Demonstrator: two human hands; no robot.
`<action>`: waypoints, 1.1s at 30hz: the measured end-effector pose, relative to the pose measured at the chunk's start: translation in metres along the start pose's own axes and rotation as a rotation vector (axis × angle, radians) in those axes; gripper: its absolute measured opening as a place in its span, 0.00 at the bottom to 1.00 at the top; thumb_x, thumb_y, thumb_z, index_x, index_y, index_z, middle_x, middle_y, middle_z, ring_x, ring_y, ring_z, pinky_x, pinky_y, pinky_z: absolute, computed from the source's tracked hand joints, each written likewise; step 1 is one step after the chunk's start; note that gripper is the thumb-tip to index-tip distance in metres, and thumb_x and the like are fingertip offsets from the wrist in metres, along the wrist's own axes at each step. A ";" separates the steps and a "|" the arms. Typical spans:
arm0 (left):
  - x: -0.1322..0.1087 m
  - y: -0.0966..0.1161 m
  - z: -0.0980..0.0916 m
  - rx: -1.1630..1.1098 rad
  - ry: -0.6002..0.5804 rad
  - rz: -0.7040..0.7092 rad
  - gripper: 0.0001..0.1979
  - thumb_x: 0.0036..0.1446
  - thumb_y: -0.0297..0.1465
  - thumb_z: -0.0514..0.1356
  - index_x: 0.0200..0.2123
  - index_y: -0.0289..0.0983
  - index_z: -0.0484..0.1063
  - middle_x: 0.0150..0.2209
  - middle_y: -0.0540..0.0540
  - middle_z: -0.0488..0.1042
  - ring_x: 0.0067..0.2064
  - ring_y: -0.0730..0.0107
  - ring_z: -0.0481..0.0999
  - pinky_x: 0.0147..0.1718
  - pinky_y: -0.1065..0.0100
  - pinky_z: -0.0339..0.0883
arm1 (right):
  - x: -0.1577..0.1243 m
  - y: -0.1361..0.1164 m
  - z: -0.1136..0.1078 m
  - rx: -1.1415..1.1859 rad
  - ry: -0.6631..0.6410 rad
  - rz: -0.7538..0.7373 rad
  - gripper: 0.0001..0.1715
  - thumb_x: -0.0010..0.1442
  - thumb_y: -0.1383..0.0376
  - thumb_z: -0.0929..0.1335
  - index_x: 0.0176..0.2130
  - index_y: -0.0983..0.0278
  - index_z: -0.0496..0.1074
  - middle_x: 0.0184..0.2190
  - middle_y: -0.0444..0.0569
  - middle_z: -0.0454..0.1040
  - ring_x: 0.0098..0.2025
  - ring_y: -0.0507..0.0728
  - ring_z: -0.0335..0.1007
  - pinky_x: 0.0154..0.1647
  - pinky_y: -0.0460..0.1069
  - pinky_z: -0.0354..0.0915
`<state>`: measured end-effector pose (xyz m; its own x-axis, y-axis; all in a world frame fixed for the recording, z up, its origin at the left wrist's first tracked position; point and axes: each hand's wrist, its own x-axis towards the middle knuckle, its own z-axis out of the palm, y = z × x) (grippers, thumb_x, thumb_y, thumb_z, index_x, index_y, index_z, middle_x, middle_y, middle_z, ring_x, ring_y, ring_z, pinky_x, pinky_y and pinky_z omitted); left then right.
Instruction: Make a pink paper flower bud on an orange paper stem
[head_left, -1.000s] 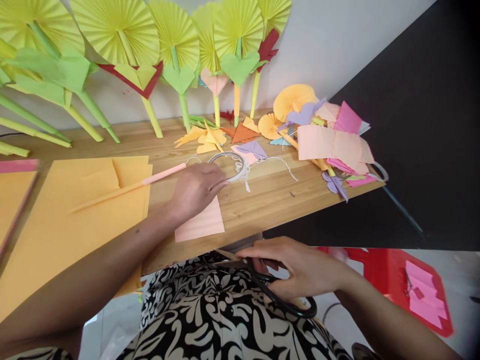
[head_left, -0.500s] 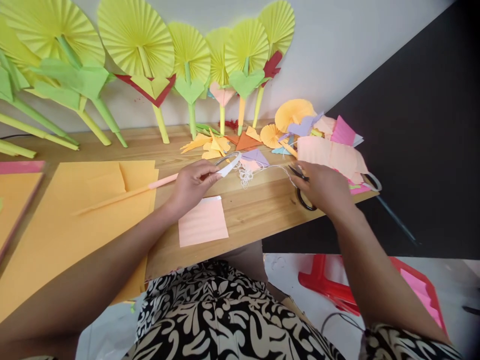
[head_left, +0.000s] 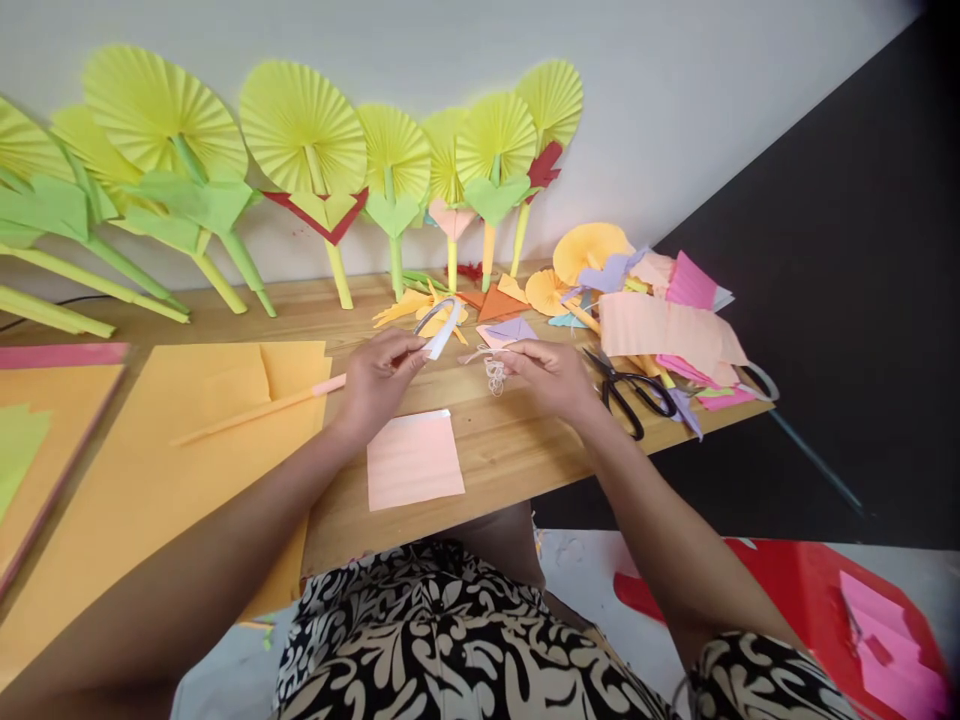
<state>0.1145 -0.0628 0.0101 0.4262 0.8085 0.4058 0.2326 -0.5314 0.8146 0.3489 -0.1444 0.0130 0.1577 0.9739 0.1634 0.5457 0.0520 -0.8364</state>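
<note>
My left hand (head_left: 381, 382) pinches a thin roll of white tape (head_left: 448, 328) between thumb and fingers, its curved band standing up from the fingertips. Facing it, my right hand (head_left: 551, 376) is closed on white string (head_left: 495, 377); a short end points left, and a tangled bunch hangs at the fingertips. Black-handled scissors (head_left: 636, 386) lie on the table just right of that hand, blades pointing up and left. Below my left hand rests a peach paper square (head_left: 416, 462) with a white strip along its top edge. A thin peach paper stick (head_left: 251, 412) lies left of that hand.
Several yellow fan-shaped paper flowers (head_left: 304, 125) lean against the wall. Folded paper pieces (head_left: 667, 335) are heaped on the wooden table's (head_left: 480, 465) right end. Large orange sheets (head_left: 202, 500) cover the left. A red plastic chair (head_left: 795, 590) stands below, right.
My right hand has left the scissors on the table and moved left with the string, close to my left hand. The left hand still holds the tape roll. The view has shifted slightly.
</note>
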 end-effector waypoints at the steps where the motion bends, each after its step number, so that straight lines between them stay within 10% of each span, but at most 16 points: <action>1: 0.001 0.000 0.000 -0.007 0.013 -0.013 0.08 0.59 0.32 0.59 0.30 0.37 0.75 0.31 0.47 0.75 0.34 0.67 0.71 0.35 0.67 0.64 | -0.003 0.002 -0.006 -0.068 0.012 -0.017 0.17 0.63 0.55 0.68 0.33 0.64 0.79 0.29 0.47 0.79 0.34 0.55 0.73 0.37 0.48 0.65; 6: -0.001 -0.001 0.002 -0.044 -0.009 -0.013 0.08 0.60 0.32 0.59 0.31 0.37 0.75 0.31 0.48 0.74 0.35 0.67 0.71 0.36 0.67 0.64 | -0.008 0.005 -0.030 -0.440 -0.138 -0.174 0.14 0.65 0.62 0.65 0.42 0.63 0.80 0.41 0.52 0.82 0.45 0.62 0.77 0.48 0.54 0.67; 12: -0.003 -0.001 0.004 -0.073 -0.052 0.013 0.09 0.62 0.34 0.59 0.30 0.37 0.73 0.29 0.49 0.73 0.33 0.69 0.69 0.34 0.68 0.61 | -0.003 -0.030 -0.052 -0.684 -0.376 -0.299 0.41 0.59 0.65 0.70 0.69 0.60 0.59 0.67 0.54 0.63 0.68 0.67 0.57 0.67 0.64 0.56; 21: -0.004 0.003 0.003 -0.181 -0.103 0.043 0.12 0.65 0.36 0.57 0.33 0.36 0.73 0.28 0.50 0.71 0.29 0.73 0.67 0.30 0.71 0.60 | 0.009 -0.062 -0.013 -0.245 -0.112 -0.452 0.16 0.69 0.63 0.64 0.51 0.58 0.78 0.47 0.48 0.81 0.48 0.57 0.77 0.51 0.52 0.70; 33: -0.005 0.001 0.005 -0.368 -0.160 -0.031 0.11 0.62 0.38 0.60 0.38 0.36 0.77 0.26 0.52 0.69 0.26 0.76 0.63 0.27 0.73 0.59 | 0.006 -0.052 0.020 -0.103 -0.042 -0.499 0.17 0.67 0.68 0.65 0.49 0.54 0.80 0.39 0.44 0.81 0.37 0.52 0.76 0.41 0.50 0.70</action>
<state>0.1171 -0.0685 0.0067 0.5616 0.7578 0.3323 -0.0683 -0.3578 0.9313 0.3052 -0.1368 0.0474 -0.1752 0.8441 0.5068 0.6247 0.4931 -0.6054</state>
